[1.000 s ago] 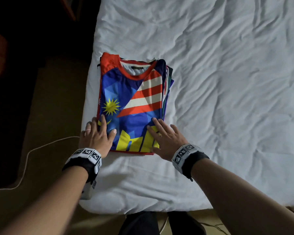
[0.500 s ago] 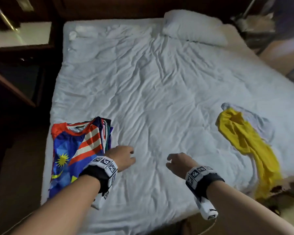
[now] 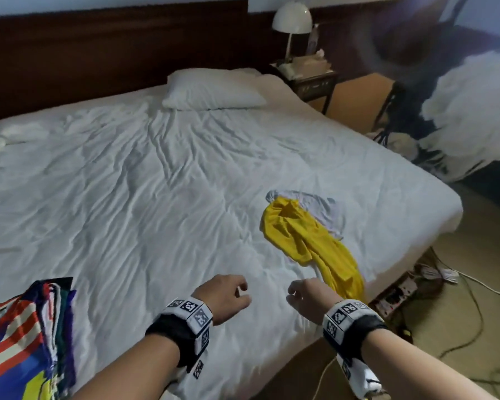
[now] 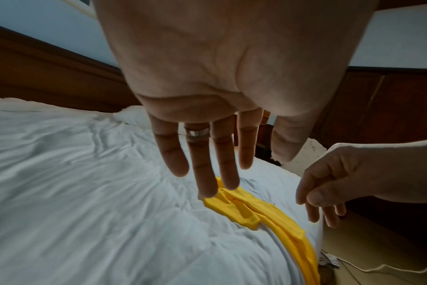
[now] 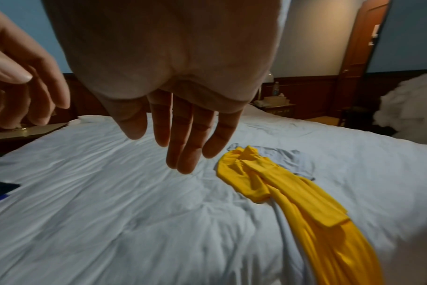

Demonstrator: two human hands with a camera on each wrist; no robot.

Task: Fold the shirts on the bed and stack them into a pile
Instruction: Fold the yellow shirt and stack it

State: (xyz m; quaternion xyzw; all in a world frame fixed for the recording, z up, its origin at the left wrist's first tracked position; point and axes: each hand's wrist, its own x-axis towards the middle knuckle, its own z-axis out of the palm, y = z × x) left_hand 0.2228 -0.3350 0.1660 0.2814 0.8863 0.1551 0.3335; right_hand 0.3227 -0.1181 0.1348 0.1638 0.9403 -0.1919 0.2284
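Note:
A pile of folded shirts [image 3: 26, 339], topped by a blue, red and white striped one, lies at the bed's near left corner. A crumpled yellow shirt [image 3: 309, 241] lies at the near right, draped over the bed's edge, with a pale grey shirt [image 3: 321, 209] partly under it. My left hand [image 3: 228, 295] and right hand [image 3: 306, 295] hover empty above the white sheet [image 3: 145, 203] between pile and yellow shirt [image 5: 280, 189], fingers relaxed. In the left wrist view the fingers [image 4: 205, 169] point toward the yellow shirt [image 4: 256, 214].
A white pillow [image 3: 211, 89] lies by the dark headboard [image 3: 113, 50]. A nightstand with a lamp [image 3: 292, 27] stands at the far right. A power strip and cables [image 3: 399, 295] lie on the floor by the bed's right corner. White bedding [image 3: 471, 111] is heaped at right.
Both hands have left the folded pile and moved right over the bare sheet, toward the yellow shirt. The view has swung up and right, so the pile now sits at the lower left.

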